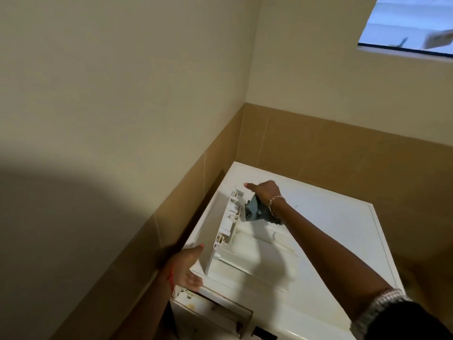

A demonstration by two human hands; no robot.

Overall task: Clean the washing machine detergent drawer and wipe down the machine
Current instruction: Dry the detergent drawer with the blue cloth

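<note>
The white detergent drawer [226, 231] rests tipped on its side on top of the white washing machine [331, 241]. My left hand [187, 267] grips the drawer's front panel at its near end. My right hand [266, 192] is at the drawer's far end, fingers closed on a grey-blue cloth [256, 211] pressed into the compartments. The empty drawer slot [220, 307] gapes in the machine's front, below my left hand.
The machine stands in a corner, with tan-tiled walls [343, 148] close behind it and to its left. A window [411, 23] is high on the right. The right half of the machine's top is bare.
</note>
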